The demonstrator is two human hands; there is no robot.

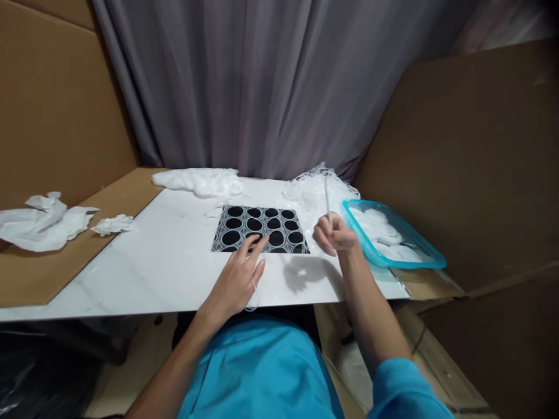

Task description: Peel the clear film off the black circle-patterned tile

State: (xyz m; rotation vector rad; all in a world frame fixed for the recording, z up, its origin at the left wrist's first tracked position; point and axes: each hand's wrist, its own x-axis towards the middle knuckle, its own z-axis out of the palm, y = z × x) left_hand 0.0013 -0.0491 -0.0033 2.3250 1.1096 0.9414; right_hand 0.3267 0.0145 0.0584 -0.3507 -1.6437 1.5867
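A black sheet with rows of round holes ringed in white [262, 228] lies flat on the white tabletop [166, 262]. My left hand [238, 279] rests at its near edge, fingers stretched out, fingertips touching the sheet; a thin clear loop hangs under the fingers. My right hand [335, 235] hovers just right of the sheet, closed in a pinch on a thin white stick [327, 201] that points upward. Right of that hand stands a blue basket [425, 253] holding white round pieces.
A heap of white lacy material [318, 189] lies behind the sheet, and a white bundle [201, 181] at the back left. Crumpled white paper [43, 221] sits on brown cardboard at left. Cardboard walls flank both sides; a grey curtain hangs behind.
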